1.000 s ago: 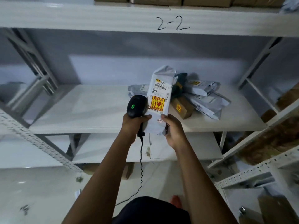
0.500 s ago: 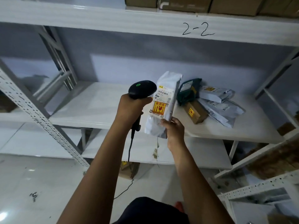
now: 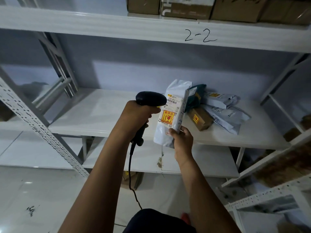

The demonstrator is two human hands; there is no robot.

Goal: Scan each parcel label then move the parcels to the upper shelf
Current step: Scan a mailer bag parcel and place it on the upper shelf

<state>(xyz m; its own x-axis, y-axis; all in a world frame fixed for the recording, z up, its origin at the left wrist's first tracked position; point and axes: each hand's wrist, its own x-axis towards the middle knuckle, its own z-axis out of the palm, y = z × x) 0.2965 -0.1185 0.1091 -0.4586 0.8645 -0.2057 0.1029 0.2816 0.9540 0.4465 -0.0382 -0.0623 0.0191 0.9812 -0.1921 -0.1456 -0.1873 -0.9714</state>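
shelving: upper shelf (image 3: 101, 24) marked 2-2, now fuller in view
left hand (image 3: 136, 115): clenched on barcode scanner (image 3: 150, 98)
right hand (image 3: 182, 140): grasping white parcel (image 3: 171, 115), scanner light gone, likely scanned

There is only one view, from a camera worn on the person's head. It looks forward and somewhat down, so the person's own forearms rise from the bottom edge toward the middle. It faces a white metal rack square-on and from close by: the middle shelf (image 3: 94, 115) fills the centre, the upper shelf (image 3: 101, 22) with "2-2" written on its front edge runs across the top, and a lower shelf (image 3: 210, 165) and the floor (image 3: 33, 190) show underneath. The wide lens bends the shelf edges and the perforated upright (image 3: 33, 121) at the left. Both hands sit near the lens at mid-frame. With no second view, nothing is shared.
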